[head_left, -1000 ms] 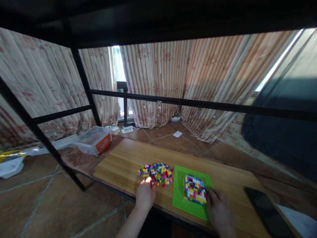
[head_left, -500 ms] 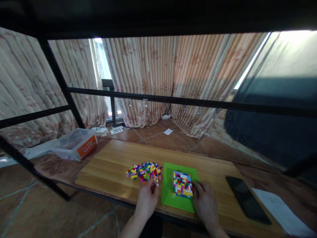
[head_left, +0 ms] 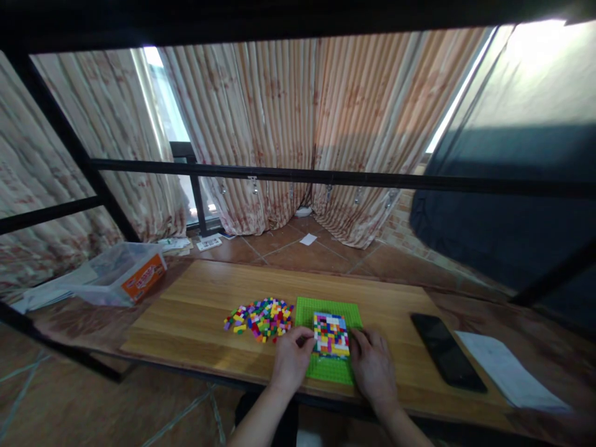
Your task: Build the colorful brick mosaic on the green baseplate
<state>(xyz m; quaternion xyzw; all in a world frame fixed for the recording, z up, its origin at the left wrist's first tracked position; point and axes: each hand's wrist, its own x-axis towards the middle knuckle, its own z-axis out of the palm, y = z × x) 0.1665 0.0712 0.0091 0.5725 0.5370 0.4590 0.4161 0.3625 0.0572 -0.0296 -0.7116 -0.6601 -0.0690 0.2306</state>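
Brick build [head_left: 330, 334] sat lower center-right of frame, on the green baseplate [head_left: 326, 370]. Roughly rectangular block, top face a mix of white, yellow, red, blue, green and orange. Plate margin showed above and below it.

Left hand [head_left: 292, 357] was at the build's left edge, over the plate's left side. Thumb and index tips close together, narrow gap at most. Couldn't make out whether a brick was pinched between them; too small at this resolution.

Right hand [head_left: 372, 366] was at the build's right edge, fingers curled and bunched, tips at its side. Looked like contact, but the exact touch point was hidden. Couldn't tell if it gripped anything. Build lay between the two hands.

Loose bricks [head_left: 265, 318] were spread in a flat pile just left of the plate, lower middle of frame, mixed colors. Pile and plate both lay on the wooden board [head_left: 242, 279].

Black phone-like slab [head_left: 447, 351] lay flat at lower right, well apart from the right hand. White paper [head_left: 507, 369] just beside it, further right.

Clear plastic bin [head_left: 107, 285] with an orange label [head_left: 143, 279] stood at lower left, off the board's left end. Black crossbar [head_left: 279, 174] ran across mid-frame, in front of the patterned curtains [head_left: 242, 112]. Tiled floor [head_left: 162, 397] showed at bottom left.
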